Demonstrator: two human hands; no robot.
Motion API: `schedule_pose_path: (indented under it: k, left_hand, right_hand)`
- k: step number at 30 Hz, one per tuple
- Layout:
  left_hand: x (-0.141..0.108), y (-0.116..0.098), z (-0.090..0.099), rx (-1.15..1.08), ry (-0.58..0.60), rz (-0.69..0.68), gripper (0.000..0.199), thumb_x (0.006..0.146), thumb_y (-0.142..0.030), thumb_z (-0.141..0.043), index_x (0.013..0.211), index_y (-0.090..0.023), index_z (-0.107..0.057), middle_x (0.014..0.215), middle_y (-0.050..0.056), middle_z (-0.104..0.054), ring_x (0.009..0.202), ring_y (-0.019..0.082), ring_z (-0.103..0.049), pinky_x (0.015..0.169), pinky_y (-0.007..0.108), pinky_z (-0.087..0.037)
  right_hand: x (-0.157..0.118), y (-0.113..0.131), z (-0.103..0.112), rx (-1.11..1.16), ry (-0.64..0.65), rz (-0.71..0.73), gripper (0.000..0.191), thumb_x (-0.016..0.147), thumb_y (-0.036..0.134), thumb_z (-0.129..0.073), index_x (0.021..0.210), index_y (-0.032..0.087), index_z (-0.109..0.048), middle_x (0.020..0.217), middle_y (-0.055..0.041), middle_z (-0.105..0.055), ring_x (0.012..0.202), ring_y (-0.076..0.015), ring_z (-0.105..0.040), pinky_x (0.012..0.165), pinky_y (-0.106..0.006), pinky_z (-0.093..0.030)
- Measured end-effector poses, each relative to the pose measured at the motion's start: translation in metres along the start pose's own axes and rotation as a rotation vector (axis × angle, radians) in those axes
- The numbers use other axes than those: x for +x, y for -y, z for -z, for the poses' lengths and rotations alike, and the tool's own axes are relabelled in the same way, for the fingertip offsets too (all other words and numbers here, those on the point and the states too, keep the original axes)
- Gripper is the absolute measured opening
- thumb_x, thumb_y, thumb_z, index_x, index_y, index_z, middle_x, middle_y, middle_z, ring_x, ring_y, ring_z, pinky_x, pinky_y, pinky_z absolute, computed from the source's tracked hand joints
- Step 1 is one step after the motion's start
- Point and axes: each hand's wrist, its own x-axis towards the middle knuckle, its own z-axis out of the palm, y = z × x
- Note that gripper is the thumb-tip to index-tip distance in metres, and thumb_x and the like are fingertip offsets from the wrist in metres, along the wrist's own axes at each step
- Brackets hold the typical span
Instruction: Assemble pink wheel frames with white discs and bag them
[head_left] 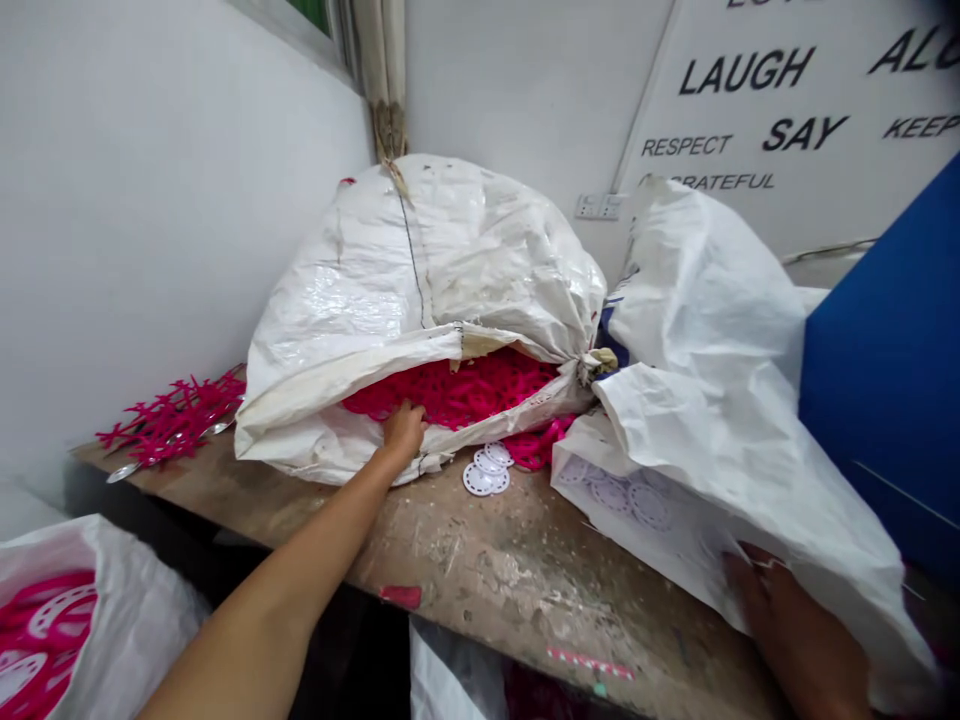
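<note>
A wooden **desk** (480,560), scuffed and flecked with dried residue, runs across the view below white walls. Most of its far end is taken up by a bulging white woven sack (420,260), tied at the top and gaping open along its lower front edge. A second white sack (712,340) slumps at the right, printed with faint circles near its lower corner, with a blue panel (877,370) just behind it. A third sack (45,620), below the desk at the lower left, shows magenta plastic wheels (45,620) inside.

The two hands are well apart. The left arm (277,560) stretches forward across the desk from the lower left, and the left hand (403,432) sits at the sack's opening, its fingers (397,412) curled down against the magenta plastic pieces (450,390) packed inside, just under the flap. Whether they grip anything, I cannot tell. The right hand (795,630) lies at the lower right on the second white sack, fingers (750,565) spread on its surface, and I cannot tell whether it pinches the sheet.

Beside the first sack, a spiky magenta cluster (176,420) lies on the desk at the left, and a small stack of white perforated discs (484,470) sits just in front of the opening.
</note>
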Motion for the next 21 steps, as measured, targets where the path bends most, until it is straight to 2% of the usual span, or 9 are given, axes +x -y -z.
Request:
schedule_pose_path:
  k: [3,6,9,10,12,14,16,19,21]
  left_hand:
    - [-0.011,-0.006,0.003,-0.133,-0.038,0.011,0.005,0.076,-0.015,-0.059,0.077,-0.016,-0.064,0.101,0.01,-0.061,0.106,0.026,-0.052,0.092,0.036,-0.039]
    - [-0.049,-0.023,0.009,-0.297,-0.019,0.005,0.014,0.084,-0.027,-0.052,0.084,-0.016,-0.06,0.095,0.007,-0.063,0.095,0.021,-0.058,0.085,0.033,-0.045]
    - [-0.11,-0.051,0.01,-0.537,0.126,0.048,0.025,0.089,-0.038,-0.045,0.094,-0.016,-0.055,0.089,0.005,-0.066,0.081,0.017,-0.063,0.074,0.029,-0.051]
    - [-0.131,-0.062,0.008,-0.816,0.254,0.158,0.025,0.087,-0.038,-0.05,0.098,-0.016,-0.054,0.092,0.006,-0.066,0.08,0.017,-0.064,0.074,0.03,-0.052]
    - [-0.169,-0.083,0.001,-1.184,0.43,0.372,0.024,0.082,-0.035,-0.061,0.098,-0.018,-0.053,0.095,0.005,-0.066,0.08,0.015,-0.066,0.075,0.029,-0.053]
    - [-0.197,-0.101,-0.01,-1.362,0.535,0.521,0.025,0.08,-0.031,-0.065,0.098,-0.019,-0.053,0.098,0.004,-0.066,0.08,0.014,-0.066,0.077,0.029,-0.054]
    - [-0.214,-0.114,-0.021,-1.368,0.579,0.545,0.028,0.081,-0.032,-0.064,0.104,-0.02,-0.053,0.102,0.005,-0.065,0.083,0.015,-0.066,0.077,0.029,-0.055]
    - [-0.227,-0.124,-0.036,-1.248,0.599,0.437,0.036,0.083,-0.038,-0.061,0.112,-0.019,-0.053,0.109,0.008,-0.064,0.089,0.018,-0.064,0.075,0.029,-0.055]
    - [-0.231,-0.125,-0.04,-1.139,0.592,0.337,0.036,0.084,-0.041,-0.057,0.113,-0.018,-0.054,0.112,0.009,-0.062,0.092,0.021,-0.063,0.072,0.03,-0.055]
  right_hand:
    - [-0.004,0.005,0.004,-0.024,-0.002,-0.077,0.049,0.078,0.059,-0.035,0.094,0.023,-0.064,0.086,-0.018,-0.066,0.069,-0.0401,-0.063,0.067,-0.055,-0.047]
    - [-0.027,0.03,0.007,0.265,-0.044,-0.083,0.043,0.075,0.058,-0.044,0.09,0.021,-0.06,0.096,-0.0132,-0.065,0.083,-0.0353,-0.062,0.077,-0.05,-0.049]
    - [-0.065,0.077,0.014,0.817,0.12,-0.14,0.042,0.074,0.052,-0.058,0.101,0.021,-0.057,0.093,-0.0083,-0.065,0.077,-0.0255,-0.063,0.068,-0.037,-0.052]
    - [-0.077,0.094,0.018,0.971,0.162,-0.134,0.042,0.074,0.049,-0.061,0.105,0.021,-0.056,0.092,-0.0075,-0.065,0.077,-0.0232,-0.062,0.064,-0.033,-0.052]
    - [-0.097,0.125,0.024,1.129,0.238,-0.072,0.038,0.077,0.041,-0.064,0.109,0.021,-0.055,0.091,-0.0057,-0.064,0.077,-0.0191,-0.061,0.063,-0.027,-0.051]
    - [-0.109,0.144,0.027,1.164,0.293,0.02,0.03,0.081,0.036,-0.061,0.108,0.021,-0.057,0.091,-0.0048,-0.064,0.075,-0.0166,-0.06,0.062,-0.025,-0.05]
    - [-0.117,0.149,0.027,1.057,0.275,0.135,0.025,0.084,0.031,-0.059,0.106,0.022,-0.061,0.09,-0.0043,-0.063,0.076,-0.0155,-0.059,0.064,-0.025,-0.049]
    - [-0.124,0.14,0.024,0.861,0.179,0.302,0.023,0.085,0.025,-0.056,0.106,0.024,-0.067,0.095,-0.0057,-0.06,0.083,-0.0163,-0.058,0.07,-0.027,-0.048]
    - [-0.127,0.132,0.023,0.826,0.154,0.363,0.024,0.087,0.024,-0.053,0.105,0.024,-0.069,0.097,-0.0063,-0.06,0.087,-0.017,-0.059,0.074,-0.028,-0.048]
